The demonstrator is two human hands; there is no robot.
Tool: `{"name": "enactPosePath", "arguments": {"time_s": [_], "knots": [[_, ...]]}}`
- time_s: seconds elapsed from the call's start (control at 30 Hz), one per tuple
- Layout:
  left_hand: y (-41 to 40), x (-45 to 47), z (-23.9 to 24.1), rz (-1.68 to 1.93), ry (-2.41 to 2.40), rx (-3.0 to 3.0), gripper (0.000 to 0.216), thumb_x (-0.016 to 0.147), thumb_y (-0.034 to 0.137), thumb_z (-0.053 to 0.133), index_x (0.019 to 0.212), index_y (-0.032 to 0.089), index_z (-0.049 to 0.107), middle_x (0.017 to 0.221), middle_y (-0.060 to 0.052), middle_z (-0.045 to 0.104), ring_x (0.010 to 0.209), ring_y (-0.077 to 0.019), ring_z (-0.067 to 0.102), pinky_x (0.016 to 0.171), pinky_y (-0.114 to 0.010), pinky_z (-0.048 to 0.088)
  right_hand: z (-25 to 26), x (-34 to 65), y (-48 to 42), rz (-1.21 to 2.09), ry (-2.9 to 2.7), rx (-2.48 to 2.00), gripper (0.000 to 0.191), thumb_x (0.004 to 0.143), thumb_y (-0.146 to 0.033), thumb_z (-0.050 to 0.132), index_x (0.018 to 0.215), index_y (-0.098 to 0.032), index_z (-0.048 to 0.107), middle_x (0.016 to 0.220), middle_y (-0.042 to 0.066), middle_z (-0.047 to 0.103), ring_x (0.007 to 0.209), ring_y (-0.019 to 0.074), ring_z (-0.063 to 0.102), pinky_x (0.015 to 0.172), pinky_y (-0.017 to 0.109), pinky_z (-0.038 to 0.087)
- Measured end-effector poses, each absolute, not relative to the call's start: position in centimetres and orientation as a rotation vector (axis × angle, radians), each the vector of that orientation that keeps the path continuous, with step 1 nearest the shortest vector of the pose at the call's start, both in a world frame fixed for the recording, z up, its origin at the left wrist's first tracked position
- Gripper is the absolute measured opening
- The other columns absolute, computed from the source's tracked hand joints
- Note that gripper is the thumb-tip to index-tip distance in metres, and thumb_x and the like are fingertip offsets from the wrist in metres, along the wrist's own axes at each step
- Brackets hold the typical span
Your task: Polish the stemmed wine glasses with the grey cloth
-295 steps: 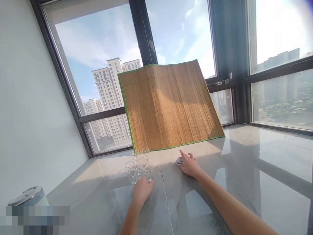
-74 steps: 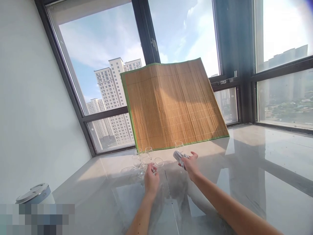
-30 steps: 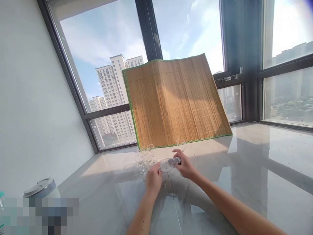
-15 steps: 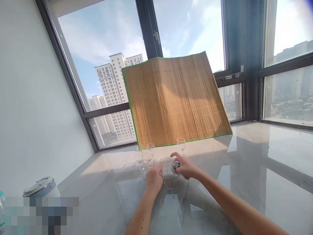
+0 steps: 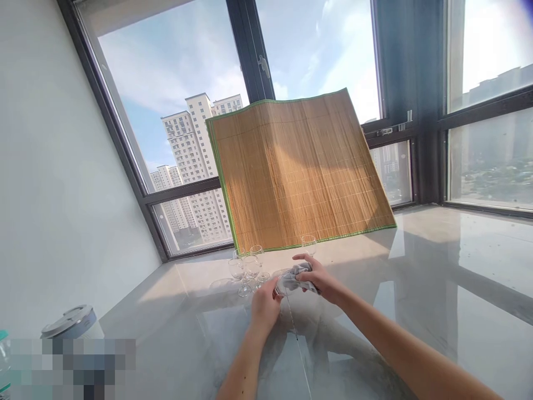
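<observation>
My left hand (image 5: 265, 304) is closed around a clear glass (image 5: 280, 286), most of it covered by fingers and cloth. My right hand (image 5: 322, 278) grips a crumpled grey-white cloth (image 5: 296, 276) and presses it against the glass; its index finger sticks out to the left. Just left of the hands, several small stemmed wine glasses (image 5: 252, 265) stand upright in a cluster. Behind my right hand is one more wine glass (image 5: 308, 243), its lower part hidden by the hand.
A bamboo mat (image 5: 300, 172) with green edging leans against the window. The glossy grey surface (image 5: 175, 333) has a thin seam running towards me. At the lower left are a lidded cup (image 5: 73, 322), partly pixelated, and a clear bottle (image 5: 4, 355) with a green cap.
My right hand has brought the cloth left onto the glass, and more of the cloth now shows. My left hand has shifted only slightly.
</observation>
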State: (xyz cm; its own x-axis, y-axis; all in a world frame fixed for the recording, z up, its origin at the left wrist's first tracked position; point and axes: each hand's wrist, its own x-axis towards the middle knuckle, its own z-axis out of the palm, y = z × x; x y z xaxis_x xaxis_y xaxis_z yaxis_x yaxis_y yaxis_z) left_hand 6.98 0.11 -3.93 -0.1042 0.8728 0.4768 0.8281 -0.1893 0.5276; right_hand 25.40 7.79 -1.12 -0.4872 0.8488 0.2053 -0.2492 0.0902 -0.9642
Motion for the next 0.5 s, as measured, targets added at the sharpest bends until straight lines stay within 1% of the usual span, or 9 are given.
{"name": "enactPosePath", "arguments": {"time_s": [0.1,0.17,0.37,0.43,0.5], "knots": [[0.2,7.1,-3.9,1.228,1.915,1.96,0.036,0.076,0.019,0.057,0.11,0.023,0.068,0.071,0.002,0.063,0.067,-0.0143,0.054,0.065,-0.023,0.037,-0.6,25.5,7.6,1.651,-1.277,-0.593,0.054,0.059,-0.021,0.07,0.112,-0.022,0.055,0.089,0.003,0.066,0.068,0.0166,0.062,0.052,0.026,0.051],[0.3,7.2,-4.0,1.254,1.897,1.868,0.034,0.076,0.022,0.059,0.108,0.02,0.068,0.064,0.003,0.058,0.062,-0.013,0.051,0.062,-0.023,0.036,-0.6,25.4,7.7,1.642,-1.175,-0.604,0.054,0.06,-0.022,0.072,0.111,-0.022,0.055,0.093,0.005,0.066,0.069,0.0166,0.063,0.054,0.027,0.052],[0.7,7.6,-4.2,1.41,1.782,1.668,0.03,0.075,0.031,0.063,0.102,0.018,0.064,0.064,0.005,0.052,0.06,-0.0111,0.049,0.06,-0.022,0.037,-1.6,24.9,8.4,1.407,-1.108,-0.717,0.058,0.064,-0.025,0.072,0.117,-0.024,0.048,0.087,0.002,0.065,0.069,0.0178,0.064,0.063,0.034,0.058],[0.7,7.7,-4.1,1.486,1.744,1.623,0.028,0.078,0.039,0.061,0.098,0.019,0.063,0.064,0.005,0.05,0.06,-0.0109,0.049,0.059,-0.022,0.037,-1.7,24.8,8.5,1.34,-1.125,-0.816,0.056,0.064,-0.023,0.07,0.115,-0.024,0.047,0.085,0.001,0.064,0.065,0.0175,0.064,0.06,0.033,0.058],[0.7,7.7,-4.0,1.54,1.739,1.603,0.03,0.081,0.047,0.059,0.089,0.019,0.063,0.061,0.006,0.048,0.058,-0.0105,0.047,0.057,-0.021,0.036,-1.8,24.6,8.2,1.307,-1.21,-0.899,0.054,0.064,-0.02,0.067,0.113,-0.024,0.047,0.079,-0.001,0.061,0.057,0.016,0.062,0.055,0.032,0.056]]}}
